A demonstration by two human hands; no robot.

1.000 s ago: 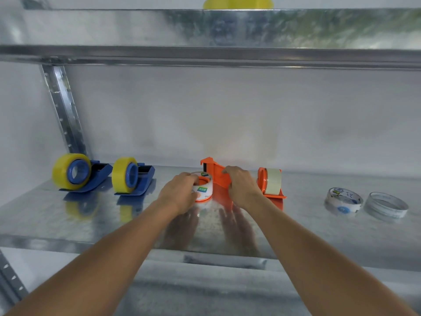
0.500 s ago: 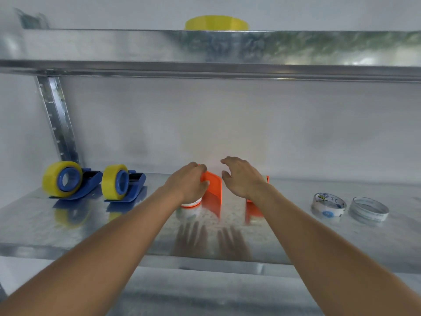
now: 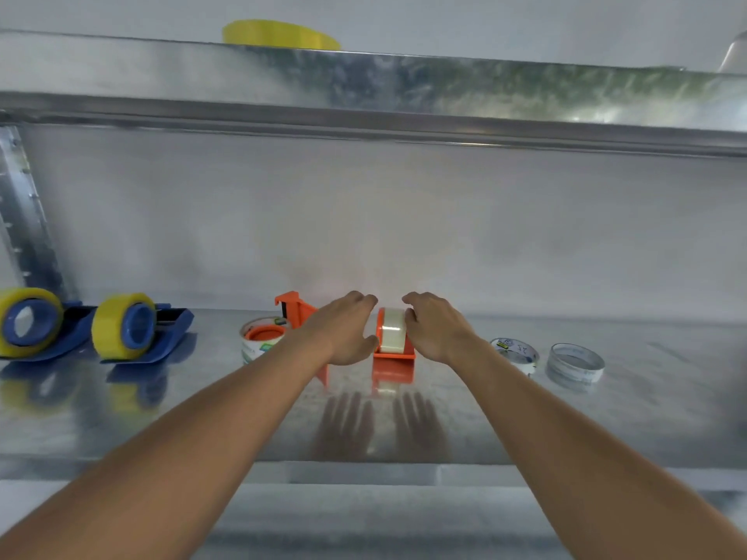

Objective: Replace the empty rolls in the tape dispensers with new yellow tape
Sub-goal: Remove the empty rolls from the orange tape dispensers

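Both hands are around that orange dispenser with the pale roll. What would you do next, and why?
Probably close both hands on the pale roll and lift it out of the orange dispenser. The left hand and right hand flank it, and it is not yellow like the rolls on the blue dispensers.

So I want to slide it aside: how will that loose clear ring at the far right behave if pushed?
The clear ring lies flat, so it should slide rather than roll. It looks thin and hollow, probably light and easily squashed. The shiny metal shelf likely gives little grip.
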